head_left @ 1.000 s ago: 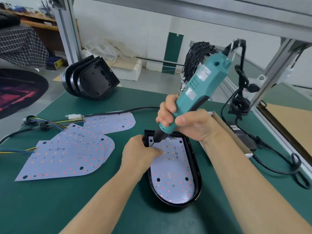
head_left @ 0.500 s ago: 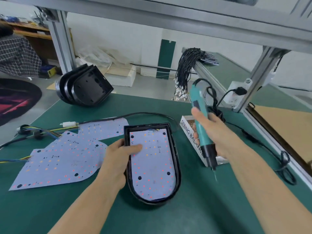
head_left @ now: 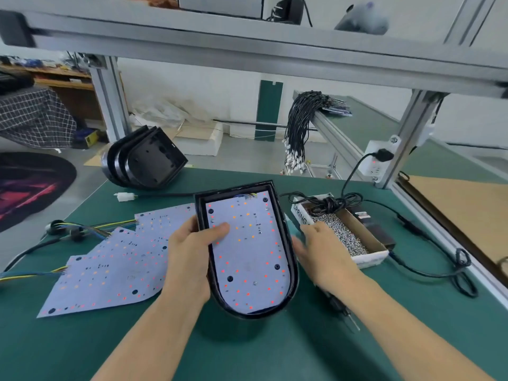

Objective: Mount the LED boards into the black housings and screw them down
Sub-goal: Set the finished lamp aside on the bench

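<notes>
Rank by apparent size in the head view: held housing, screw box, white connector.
1. held housing, though nearness to the camera enlarges it
2. screw box
3. white connector, clearly smallest

The right hand (head_left: pixel 323 250) is motion-blurred, fingers unclear. At its 6 o'clock, the forearm hides most of the screwdriver (head_left: pixel 347 316).

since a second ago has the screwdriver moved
Yes. It was upright over the housing, tip on the board. Now it lies low on the mat, mostly hidden under the right forearm, its tip near the screw box.
</notes>
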Action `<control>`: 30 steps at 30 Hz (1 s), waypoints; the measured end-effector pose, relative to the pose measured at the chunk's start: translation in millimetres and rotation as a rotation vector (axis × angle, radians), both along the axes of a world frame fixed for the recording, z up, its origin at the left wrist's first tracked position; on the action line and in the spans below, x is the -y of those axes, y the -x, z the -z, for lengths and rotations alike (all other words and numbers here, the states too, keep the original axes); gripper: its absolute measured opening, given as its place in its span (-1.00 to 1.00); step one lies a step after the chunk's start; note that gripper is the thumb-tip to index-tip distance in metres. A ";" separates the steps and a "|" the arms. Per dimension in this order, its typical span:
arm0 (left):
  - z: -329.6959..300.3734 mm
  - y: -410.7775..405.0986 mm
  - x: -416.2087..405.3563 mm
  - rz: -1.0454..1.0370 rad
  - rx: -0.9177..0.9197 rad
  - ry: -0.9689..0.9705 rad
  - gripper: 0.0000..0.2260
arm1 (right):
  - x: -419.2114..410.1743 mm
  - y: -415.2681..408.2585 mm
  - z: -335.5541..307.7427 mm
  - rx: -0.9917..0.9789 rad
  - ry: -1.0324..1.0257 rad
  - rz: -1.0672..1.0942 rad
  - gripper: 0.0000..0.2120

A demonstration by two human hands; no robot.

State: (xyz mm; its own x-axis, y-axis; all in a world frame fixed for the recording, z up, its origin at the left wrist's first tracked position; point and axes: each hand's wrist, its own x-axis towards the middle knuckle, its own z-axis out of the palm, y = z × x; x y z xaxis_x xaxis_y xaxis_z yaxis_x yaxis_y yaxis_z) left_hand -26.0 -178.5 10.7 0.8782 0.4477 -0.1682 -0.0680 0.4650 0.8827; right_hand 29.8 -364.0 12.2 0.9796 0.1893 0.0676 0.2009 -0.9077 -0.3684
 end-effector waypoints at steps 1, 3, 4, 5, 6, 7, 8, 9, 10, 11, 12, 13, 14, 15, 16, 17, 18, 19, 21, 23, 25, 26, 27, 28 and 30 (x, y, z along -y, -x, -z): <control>-2.8 1.6 2.1 -0.015 0.018 -0.010 -0.84 | 3.6 5.0 -6.9 -0.060 -0.285 -0.018 -0.63; -5.6 6.6 10.2 -0.024 0.032 -0.033 -0.86 | 4.0 19.2 -21.9 -0.338 -0.861 -0.122 -0.57; -5.7 9.5 16.0 -0.011 0.050 -0.040 -0.91 | 3.8 25.7 -24.9 -0.455 -1.009 -0.197 -0.61; -6.9 11.0 21.9 0.042 0.079 -0.018 -0.90 | 3.9 31.4 -26.3 -0.512 -1.103 -0.233 -0.71; -7.7 11.2 25.6 0.127 0.122 0.029 -0.75 | 3.5 35.3 -29.5 -0.533 -1.181 -0.227 -0.79; -7.2 9.1 25.9 0.196 0.149 0.070 -0.56 | 4.0 37.4 -35.0 -0.541 -1.249 -0.198 -0.80; -7.5 4.6 23.4 0.224 0.184 0.086 -0.42 | 5.8 37.4 -41.9 -0.554 -1.311 -0.176 -0.81; -7.9 -1.5 19.6 0.238 0.216 0.045 -0.42 | 9.2 36.1 -48.0 -0.567 -1.359 -0.165 -0.84; -7.0 -10.6 16.7 0.251 0.213 -0.081 -0.54 | 13.1 35.0 -56.0 -0.576 -1.386 -0.160 -0.86; -5.1 -19.1 16.1 0.288 0.195 -0.248 -0.61 | 16.9 34.3 -63.4 -0.578 -1.408 -0.172 -0.87; 0.3 -27.2 18.4 0.356 0.174 -0.396 -0.55 | 18.7 33.3 -70.5 -0.573 -1.419 -0.182 -0.87; 5.7 -33.7 22.9 0.444 0.142 -0.493 -0.50 | 19.7 31.8 -75.7 -0.566 -1.424 -0.192 -0.86; 11.6 -39.5 28.2 0.516 0.091 -0.607 -0.54 | 19.9 31.1 -80.3 -0.559 -1.425 -0.197 -0.84; 16.9 -45.3 32.2 0.558 0.062 -0.767 -0.58 | 20.9 28.9 -83.4 -0.549 -1.434 -0.193 -0.84; 21.7 -50.0 34.7 0.575 0.055 -0.961 -0.68 | 22.8 25.4 -86.8 -0.528 -1.457 -0.168 -0.84; 28.0 -55.7 34.1 0.552 0.052 -1.136 -0.77 | 26.2 20.4 -89.4 -0.492 -1.492 -0.125 -0.85; 33.0 -60.9 30.3 0.501 0.033 -1.286 -0.84 | 31.4 14.8 -91.4 -0.437 -1.538 -0.071 -0.85; 37.6 -65.5 24.1 0.425 -0.009 -1.415 -0.84 | 38.1 8.8 -93.5 -0.360 -1.578 -0.023 -0.86; 43.7 -69.0 9.0 0.274 -0.149 -1.592 -0.80 | 57.2 -3.4 -93.9 -0.118 -1.558 0.093 -0.88; 48.3 -70.0 -6.1 0.154 -0.286 -1.700 -0.78 | 76.6 -13.8 -87.7 0.140 -1.352 0.216 -0.83; 46.0 -69.4 -14.5 0.037 -0.331 -1.771 -0.79 | 91.0 -22.5 -75.1 0.310 -1.092 0.290 -0.79; 42.7 -69.2 -15.4 -0.028 -0.315 -1.797 -0.80 | 96.0 -26.3 -67.7 0.356 -0.998 0.298 -0.80; 37.4 -69.8 -15.1 -0.078 -0.279 -1.809 -0.81 | 99.3 -29.2 -60.1 0.375 -0.929 0.300 -0.84; 30.3 -71.0 -12.9 -0.111 -0.235 -1.800 -0.82 | 101.7 -31.3 -52.6 0.381 -0.868 0.314 -0.88; 9.4 -72.8 -2.2 -0.148 -0.125 -1.730 -0.84 | 103.8 -32.9 -39.6 0.385 -0.775 0.344 -0.88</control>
